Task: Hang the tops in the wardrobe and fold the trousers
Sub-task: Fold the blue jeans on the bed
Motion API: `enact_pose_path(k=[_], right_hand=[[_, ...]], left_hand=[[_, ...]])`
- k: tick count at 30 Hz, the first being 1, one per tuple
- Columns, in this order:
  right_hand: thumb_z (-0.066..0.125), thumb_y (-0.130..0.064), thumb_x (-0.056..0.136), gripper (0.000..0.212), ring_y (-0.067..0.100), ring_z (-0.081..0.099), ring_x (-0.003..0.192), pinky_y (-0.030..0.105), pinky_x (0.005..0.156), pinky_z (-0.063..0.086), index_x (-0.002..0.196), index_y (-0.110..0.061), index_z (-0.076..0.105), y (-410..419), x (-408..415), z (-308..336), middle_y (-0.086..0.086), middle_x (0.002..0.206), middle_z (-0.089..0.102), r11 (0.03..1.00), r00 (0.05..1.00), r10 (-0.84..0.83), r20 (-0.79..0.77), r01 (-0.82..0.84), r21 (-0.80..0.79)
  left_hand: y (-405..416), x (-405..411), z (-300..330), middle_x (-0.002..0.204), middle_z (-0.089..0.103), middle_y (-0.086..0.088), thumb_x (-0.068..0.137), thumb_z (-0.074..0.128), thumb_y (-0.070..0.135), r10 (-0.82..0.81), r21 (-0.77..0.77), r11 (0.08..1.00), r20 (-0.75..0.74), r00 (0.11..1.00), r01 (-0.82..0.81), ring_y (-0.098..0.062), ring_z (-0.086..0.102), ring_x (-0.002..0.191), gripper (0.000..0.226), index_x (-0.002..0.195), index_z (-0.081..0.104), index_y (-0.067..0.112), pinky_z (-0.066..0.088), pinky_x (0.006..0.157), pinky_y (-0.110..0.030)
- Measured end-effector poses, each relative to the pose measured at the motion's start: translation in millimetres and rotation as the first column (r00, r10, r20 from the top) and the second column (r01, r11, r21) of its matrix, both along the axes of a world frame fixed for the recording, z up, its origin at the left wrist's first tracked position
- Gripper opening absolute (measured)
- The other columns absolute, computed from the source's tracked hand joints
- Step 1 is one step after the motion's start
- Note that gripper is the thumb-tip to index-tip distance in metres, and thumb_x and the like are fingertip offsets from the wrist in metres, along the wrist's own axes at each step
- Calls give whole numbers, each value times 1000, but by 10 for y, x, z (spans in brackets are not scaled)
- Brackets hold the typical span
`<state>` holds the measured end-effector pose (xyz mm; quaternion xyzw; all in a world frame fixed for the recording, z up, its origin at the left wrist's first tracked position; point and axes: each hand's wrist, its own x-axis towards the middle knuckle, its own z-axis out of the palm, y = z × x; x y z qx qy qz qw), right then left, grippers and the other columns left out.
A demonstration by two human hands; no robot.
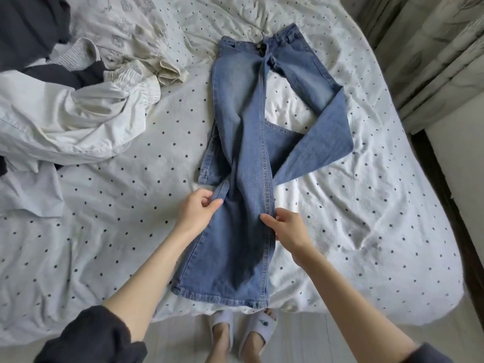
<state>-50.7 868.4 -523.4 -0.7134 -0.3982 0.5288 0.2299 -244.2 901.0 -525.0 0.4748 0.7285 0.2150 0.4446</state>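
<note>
Pinched at both side edges, the near leg of the blue jeans (243, 158) is held between thumb and fingers: the left hand (197, 209) grips the left seam edge, the right hand (285, 229) grips the right seam edge, level with each other about midway down that leg. The jeans are laid lengthwise on the dotted bedsheet (366, 205), waistband away from the person, hem of the held leg at the near edge of the bed; the other leg is splayed to the right and doubled back on itself.

The trouser-folding step appears to be in hand, at the stage of straightening the legs, and no fold across the length is seen yet. Next, the splayed leg would likely need to be drawn over and stacked on the held one, seams matched, before the length is folded.

Both forearms are stretched forward and slightly inward, dark sleeves pushed up, wrists low over the cloth. A heap of other clothes (65, 100) lies at the left of the bed, unhung.
</note>
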Motion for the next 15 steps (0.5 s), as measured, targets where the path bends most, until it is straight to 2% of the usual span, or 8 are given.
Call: enact_pose_path(k=[2, 3, 5, 8, 10, 12, 13, 15], right_hand=[[70, -31, 77, 34, 19, 40, 66, 44, 63, 46, 65, -10, 46, -83, 9, 32, 8, 64, 37, 999, 999, -29, -33, 28, -25], [69, -36, 74, 34, 19, 42, 67, 53, 67, 49, 66, -11, 47, -120, 9, 80, 8, 65, 39, 999, 999, -30, -44, 28, -38], [68, -38, 75, 34, 20, 44, 66, 59, 73, 50, 66, -12, 48, -202, -2, 136, 8, 66, 40, 998, 998, -18, -58, 14, -66], [63, -23, 88, 24, 21, 47, 71, 52, 73, 53, 75, -5, 54, -238, -90, 253, 11, 73, 46, 994, 993, -5, -122, -8, -106], [59, -16, 91, 19, 21, 48, 73, 44, 71, 55, 80, -3, 54, -219, -131, 281, 12, 76, 46, 991, 991, 20, -131, -37, -127], [54, -16, 94, 18, 19, 52, 72, 30, 65, 56, 80, -5, 56, -157, -111, 301, 11, 78, 51, 977, 986, 74, -147, -101, -187], [52, -19, 96, 19, 17, 55, 72, 24, 63, 55, 83, -7, 60, -126, -69, 313, 8, 80, 55, 966, 984, 102, -146, -133, -221], [49, -23, 98, 21, 16, 60, 77, 23, 69, 53, 99, -8, 64, -54, 69, 327, 5, 88, 63, 960, 987, 106, -118, -133, -247]], left_hand=[[-197, -41, 75, 74, 50, 2, 90, 59, 9, 26, 99, 995, 22, 999, -28, -20, 48, 72, 9, 89, 50, 12, 39, 69, -31], [-308, -101, 139, 74, 50, 2, 91, 56, 8, 48, 150, 987, 19, 999, -50, -21, 48, 72, 12, 87, 47, 14, 38, 70, -32], [-504, -212, 267, 76, 51, 1, 93, 52, 7, 142, 188, 972, -4, 990, -139, -22, 48, 72, 8, 92, 45, 12, 35, 68, -30], [-515, -385, 373, 82, 52, -4, 95, 50, 7, 205, 151, 969, -67, 977, -193, -23, 46, 75, 5, 95, 45, 10, 28, 64, -25], [-422, -468, 321, 86, 54, -6, 95, 50, 9, 124, 28, 992, -197, 973, -121, -24, 47, 78, 4, 95, 46, 10, 28, 66, -26], [-359, -490, 294, 102, 57, -10, 94, 51, 11, 43, -97, 992, -324, 945, -78, -27, 51, 88, 11, 104, 50, 8, 35, 73, -30], [-343, -471, 312, 113, 56, -12, 93, 51, 11, 12, -114, 992, -378, 926, -60, -30, 52, 98, 20, 112, 50, 7, 38, 79, -33], [-317, -353, 375, 121, 51, -17, 90, 53, 8, -7, -13, 1000, -467, 884, 0, -34, 47, 112, 30, 120, 49, 3, 37, 90, -39]])
